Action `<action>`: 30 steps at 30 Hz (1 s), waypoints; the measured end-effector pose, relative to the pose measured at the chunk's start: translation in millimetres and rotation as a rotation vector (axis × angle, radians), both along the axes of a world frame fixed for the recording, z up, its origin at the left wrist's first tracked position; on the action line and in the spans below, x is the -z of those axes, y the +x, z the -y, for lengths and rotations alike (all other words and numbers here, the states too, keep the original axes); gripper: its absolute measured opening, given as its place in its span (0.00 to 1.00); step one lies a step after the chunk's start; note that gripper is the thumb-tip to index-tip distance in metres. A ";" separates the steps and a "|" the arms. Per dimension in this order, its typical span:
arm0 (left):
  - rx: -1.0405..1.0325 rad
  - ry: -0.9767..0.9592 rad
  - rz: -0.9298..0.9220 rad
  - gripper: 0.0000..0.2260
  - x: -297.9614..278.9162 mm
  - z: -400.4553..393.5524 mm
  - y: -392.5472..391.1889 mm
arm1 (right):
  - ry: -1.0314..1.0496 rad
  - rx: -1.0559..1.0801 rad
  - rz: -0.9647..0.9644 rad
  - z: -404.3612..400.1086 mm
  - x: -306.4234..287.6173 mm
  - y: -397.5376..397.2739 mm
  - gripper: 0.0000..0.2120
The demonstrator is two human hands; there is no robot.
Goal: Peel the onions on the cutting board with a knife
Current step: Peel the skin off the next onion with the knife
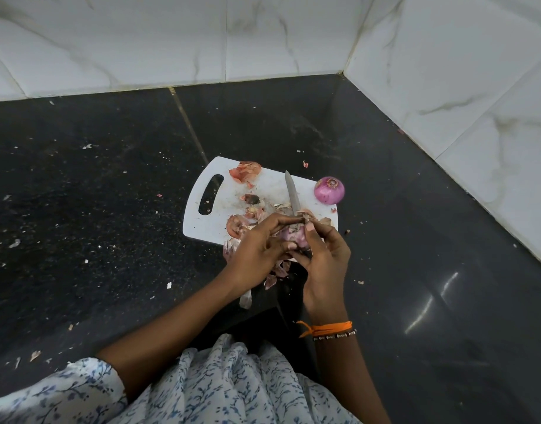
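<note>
- Left hand (260, 249) and right hand (324, 264) both grasp a half-skinned onion (295, 237) at the white plastic cutting board's (229, 209) near edge.
- Right hand also holds the knife (292, 192); its narrow steel blade lies over the board.
- Glossy round peeled onion (329, 190) on the board's far right corner.
- Papery skins (245, 171) scattered on the board.

White board (220, 206) on speckled black counter (110, 209) — purple onion (329, 190) beside it, orange wristband (330, 327), blue-flowered white dress (232, 387).

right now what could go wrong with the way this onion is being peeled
1. The steel knife blade juts out past the fingers while the right hand and left hand crowd the half-peeled purple onion; a slip could nick a finger.
2. The peeled purple onion sits at the white plastic cutting board's corner and might roll off.
</note>
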State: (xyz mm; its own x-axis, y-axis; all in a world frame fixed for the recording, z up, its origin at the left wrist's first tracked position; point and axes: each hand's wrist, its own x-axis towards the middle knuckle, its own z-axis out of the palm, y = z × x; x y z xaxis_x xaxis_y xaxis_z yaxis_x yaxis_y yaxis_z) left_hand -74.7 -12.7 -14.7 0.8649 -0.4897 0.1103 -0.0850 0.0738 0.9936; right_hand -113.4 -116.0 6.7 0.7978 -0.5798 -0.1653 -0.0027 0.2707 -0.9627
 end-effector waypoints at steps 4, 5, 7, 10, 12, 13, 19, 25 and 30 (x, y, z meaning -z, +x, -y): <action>0.011 0.010 0.010 0.17 -0.2 0.0 -0.6 | -0.020 0.042 -0.031 0.9 1.5 3.8 0.08; 0.011 0.016 0.016 0.17 0.2 -0.4 -0.9 | -0.012 0.049 -0.045 0.8 2.3 4.5 0.09; 0.017 0.016 0.002 0.17 0.7 -1.1 -1.0 | 0.005 0.056 -0.061 0.2 4.1 5.6 0.11; 0.039 -0.018 -0.067 0.16 2.7 -2.2 -0.2 | 0.009 0.054 -0.067 0.6 6.2 6.0 0.14; 0.049 -0.037 -0.092 0.16 4.3 -3.1 0.3 | 0.012 0.044 -0.073 1.5 7.1 5.4 0.13; 0.055 -0.048 -0.104 0.16 4.9 -3.4 0.3 | 0.011 0.039 -0.078 2.2 7.8 5.2 0.13; 0.020 -0.091 -0.151 0.16 5.9 -1.5 4.0 | -0.022 -0.046 -0.073 0.8 7.6 1.0 0.10; 0.066 -0.112 -0.152 0.16 5.7 -3.9 2.5 | -0.042 -0.029 -0.085 0.7 1.6 -0.3 0.02; 0.097 -0.139 -0.177 0.15 4.7 -2.3 1.0 | 0.027 0.015 -0.083 7.7 4.6 1.4 0.09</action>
